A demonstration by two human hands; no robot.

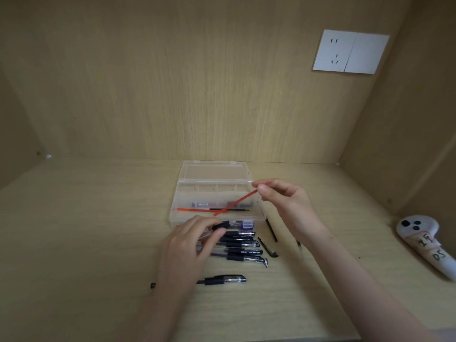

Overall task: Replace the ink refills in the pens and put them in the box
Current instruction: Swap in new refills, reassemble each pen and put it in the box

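A clear plastic box (183,191) lies open on the wooden desk, its lid folded back. Inside lie a red refill (195,210), a black refill (229,209) and small pen parts. My right hand (283,203) pinches the upper end of another red refill (235,203), which slants down over the box. My left hand (187,243) grips a clear pen barrel with a black grip (223,225) just in front of the box. Several black pens (243,248) lie in a row beneath it, and one more pen (225,279) lies nearer me.
Loose black refills (271,229) and a black pen clip (267,248) lie right of the pens. A white handheld controller (419,240) rests at the far right. Wooden walls close in the back and sides, with a white wall socket (350,51) at upper right.
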